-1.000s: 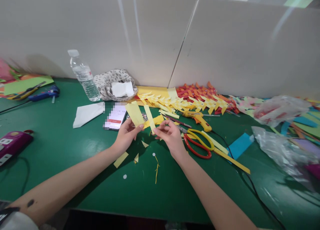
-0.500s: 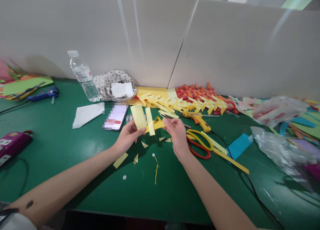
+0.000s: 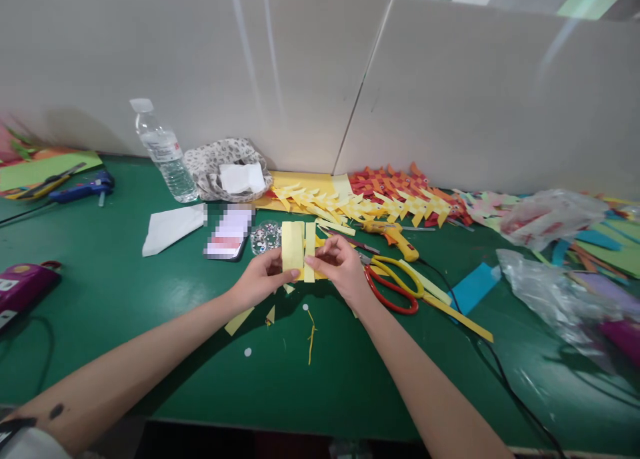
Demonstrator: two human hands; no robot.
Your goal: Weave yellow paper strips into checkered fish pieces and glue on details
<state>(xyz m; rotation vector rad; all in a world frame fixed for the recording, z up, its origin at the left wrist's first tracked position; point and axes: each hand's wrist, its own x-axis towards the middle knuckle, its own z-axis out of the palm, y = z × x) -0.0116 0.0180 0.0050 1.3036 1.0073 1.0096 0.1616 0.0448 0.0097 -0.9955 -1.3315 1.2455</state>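
Pale yellow paper strips (image 3: pixel 293 246) stand upright between my hands, laid across a deeper yellow strip that shows partly behind them. My left hand (image 3: pixel 263 274) pinches their left side, thumb in front. At the right, my right hand (image 3: pixel 340 264) has its thumb against a separate narrow pale strip (image 3: pixel 310 252), fingers curled behind. Just right of that hand lie scissors (image 3: pixel 395 286) with red and yellow handles. Below on the green table are a pale paper piece (image 3: pixel 239 321), small scraps and a thin yellow thread-like bit (image 3: pixel 312 339).
A yellow glue gun (image 3: pixel 395 239) with a black cord lies to the right. Behind are folded yellow and red paper figures (image 3: pixel 385 189). A phone (image 3: pixel 231 231), water bottle (image 3: pixel 167 156), dish of small beads (image 3: pixel 266 237) and blue glue gun (image 3: pixel 85 188) lie leftward; plastic bags (image 3: pixel 555 299) rightward.
The pale strips have turned more upright and moved slightly right and down. My right hand has shifted left along the deeper yellow strip, its thumb now on the narrow strip.
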